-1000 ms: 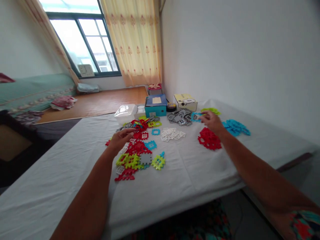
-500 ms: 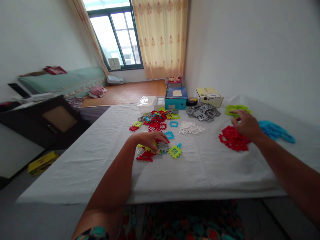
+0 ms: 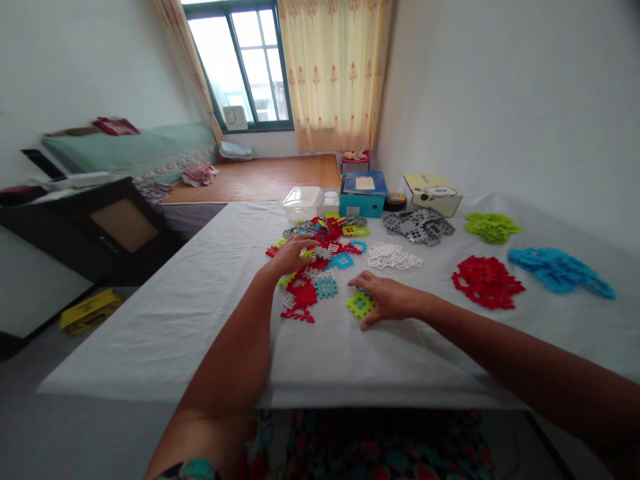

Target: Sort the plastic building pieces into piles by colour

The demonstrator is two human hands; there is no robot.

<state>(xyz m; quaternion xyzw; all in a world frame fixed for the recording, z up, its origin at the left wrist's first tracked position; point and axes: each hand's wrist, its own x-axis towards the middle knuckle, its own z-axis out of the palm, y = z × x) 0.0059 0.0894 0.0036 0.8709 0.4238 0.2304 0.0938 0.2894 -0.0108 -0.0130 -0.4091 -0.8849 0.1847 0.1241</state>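
A heap of mixed red, green, blue and grey interlocking plastic tiles (image 3: 325,243) lies on a white-covered table (image 3: 210,320). My left hand (image 3: 293,255) is over the heap, fingers closed on a yellow-green tile and a grey tile (image 3: 320,253). My right hand (image 3: 387,299) lies with fingers spread, its fingertips on a single green tile (image 3: 359,303). A blue tile (image 3: 327,288) and a red cluster (image 3: 300,300) lie between the hands.
Sorted piles lie to the right: red (image 3: 486,281), blue (image 3: 557,270), green (image 3: 491,227), grey (image 3: 419,225), small white pieces (image 3: 394,255). At the far edge stand a clear plastic tub (image 3: 301,202), a teal box (image 3: 363,193) and a cream box (image 3: 433,194). A dark cabinet (image 3: 100,233) stands left.
My right hand has come from the red pile on the right to the green tile near the middle. My left hand has gone from the near tiles up to the heap with tiles in it.
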